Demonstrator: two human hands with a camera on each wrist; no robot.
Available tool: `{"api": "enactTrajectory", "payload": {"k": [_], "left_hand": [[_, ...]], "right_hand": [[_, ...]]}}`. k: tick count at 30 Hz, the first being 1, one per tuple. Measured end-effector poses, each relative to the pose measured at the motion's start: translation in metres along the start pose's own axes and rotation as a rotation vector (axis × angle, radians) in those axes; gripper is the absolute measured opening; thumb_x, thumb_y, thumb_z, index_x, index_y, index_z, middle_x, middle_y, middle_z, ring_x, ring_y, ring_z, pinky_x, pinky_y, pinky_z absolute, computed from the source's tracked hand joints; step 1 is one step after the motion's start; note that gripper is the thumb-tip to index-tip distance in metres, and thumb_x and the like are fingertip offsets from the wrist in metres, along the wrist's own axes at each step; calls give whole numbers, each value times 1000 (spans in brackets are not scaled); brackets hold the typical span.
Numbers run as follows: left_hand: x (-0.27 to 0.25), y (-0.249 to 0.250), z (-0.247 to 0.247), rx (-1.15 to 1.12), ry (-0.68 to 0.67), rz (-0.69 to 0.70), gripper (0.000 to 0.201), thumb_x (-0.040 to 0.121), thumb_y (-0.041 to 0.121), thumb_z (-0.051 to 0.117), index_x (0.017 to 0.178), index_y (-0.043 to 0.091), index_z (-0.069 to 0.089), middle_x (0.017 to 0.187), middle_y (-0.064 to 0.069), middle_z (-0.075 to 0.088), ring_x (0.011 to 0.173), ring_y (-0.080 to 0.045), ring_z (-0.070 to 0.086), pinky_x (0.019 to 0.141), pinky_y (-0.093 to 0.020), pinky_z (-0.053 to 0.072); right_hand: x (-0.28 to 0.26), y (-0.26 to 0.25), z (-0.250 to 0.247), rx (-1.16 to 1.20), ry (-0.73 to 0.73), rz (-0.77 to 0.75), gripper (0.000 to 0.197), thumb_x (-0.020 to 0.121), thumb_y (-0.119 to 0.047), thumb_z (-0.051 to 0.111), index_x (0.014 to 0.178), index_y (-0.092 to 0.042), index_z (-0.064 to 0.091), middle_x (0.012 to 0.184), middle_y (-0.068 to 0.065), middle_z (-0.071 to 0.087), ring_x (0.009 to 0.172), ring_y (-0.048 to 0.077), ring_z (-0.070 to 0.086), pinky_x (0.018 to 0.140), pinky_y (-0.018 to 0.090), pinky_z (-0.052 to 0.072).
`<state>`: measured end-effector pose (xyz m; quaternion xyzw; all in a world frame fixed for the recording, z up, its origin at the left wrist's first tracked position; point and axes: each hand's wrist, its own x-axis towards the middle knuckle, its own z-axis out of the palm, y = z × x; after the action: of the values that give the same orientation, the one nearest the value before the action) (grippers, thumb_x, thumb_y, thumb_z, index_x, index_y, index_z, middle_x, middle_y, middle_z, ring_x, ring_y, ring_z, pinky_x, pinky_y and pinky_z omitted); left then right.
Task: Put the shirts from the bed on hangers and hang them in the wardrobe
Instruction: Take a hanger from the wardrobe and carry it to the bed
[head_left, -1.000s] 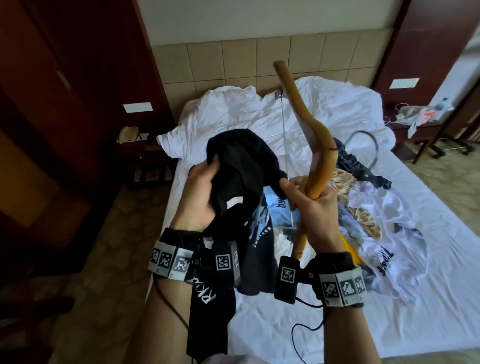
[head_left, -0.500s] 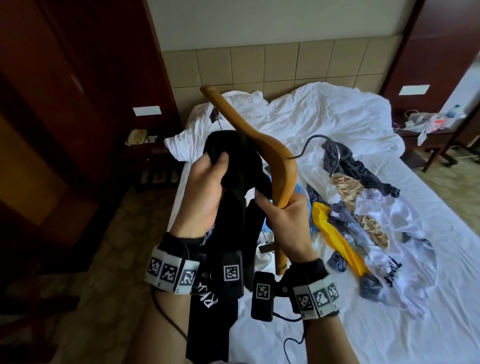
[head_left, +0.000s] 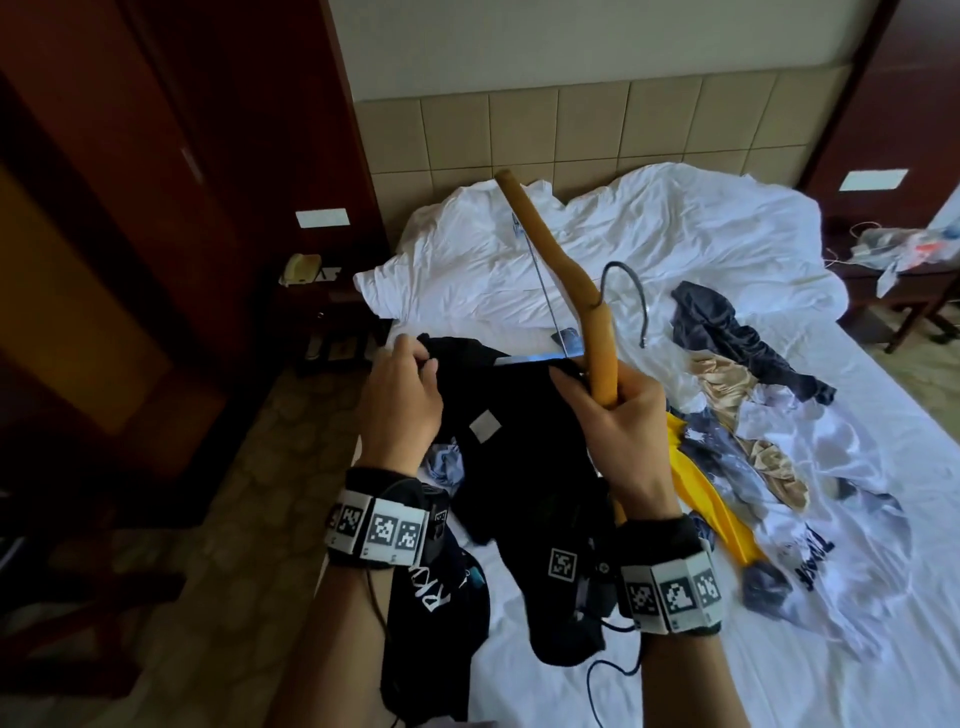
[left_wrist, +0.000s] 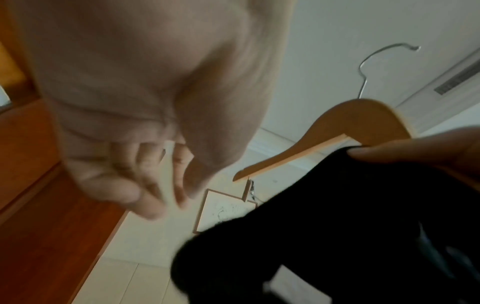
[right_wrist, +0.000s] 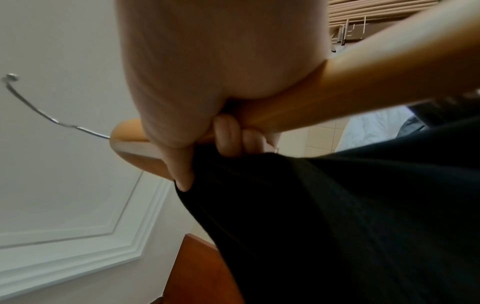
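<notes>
My right hand grips a wooden hanger at its middle and pinches the collar edge of a black shirt against it. The hanger's far arm points up and away; its metal hook curves right. The shirt hangs down between my wrists over the bed's edge. My left hand is at the shirt's left collar edge. In the left wrist view its fingers are loosely spread with no cloth in them, beside the hanger. The right wrist view shows my fingers curled round the hanger and shirt.
On the white bed lies a pile: a dark blue garment, a beige one, a yellow one, a white printed tee. Another black printed shirt hangs below my left wrist. The dark wooden wardrobe stands left, beside a nightstand with a phone.
The black shirt, bunched in my left hand before, now stretches between both hands. My left hand has slid left and loosened. The hanger has swung from tilting left to more upright.
</notes>
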<state>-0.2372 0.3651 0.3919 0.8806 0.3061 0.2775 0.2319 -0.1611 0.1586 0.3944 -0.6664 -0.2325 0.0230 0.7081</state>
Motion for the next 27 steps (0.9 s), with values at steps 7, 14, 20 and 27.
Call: {"api": "enactTrajectory", "payload": {"k": [7,14,20,27], "left_hand": [[-8,9,30,-264,-619,256,40,94,22,76,132,25,63,118,10,65,91,-5,63,80,-13,48],[-10,20,49,-343,-419,248,21,106,28,55,91,13,54,74,-4,60,62,-9,54,61,-26,42],[-9,14,55,-222,-476,282,13,99,26,66,89,19,62,76,2,65,71,-14,63,74,-43,54],[-4,16,44,-123,-222,194,25,109,34,42,96,18,56,77,4,63,72,-17,62,67,-42,51]], "right_hand": [[3,0,-6,-50,-4,-3,27,94,-25,79,85,-1,71,75,28,66,65,19,58,60,53,52],[2,-3,-14,-47,56,-30,29,92,-28,82,75,-6,71,61,16,58,59,12,50,54,31,43],[5,4,-21,-42,102,-38,54,94,-31,80,76,14,56,60,9,42,57,15,38,52,33,33],[5,12,-35,2,173,-86,46,96,-37,69,79,6,69,51,-6,49,51,4,42,53,23,34]]}}
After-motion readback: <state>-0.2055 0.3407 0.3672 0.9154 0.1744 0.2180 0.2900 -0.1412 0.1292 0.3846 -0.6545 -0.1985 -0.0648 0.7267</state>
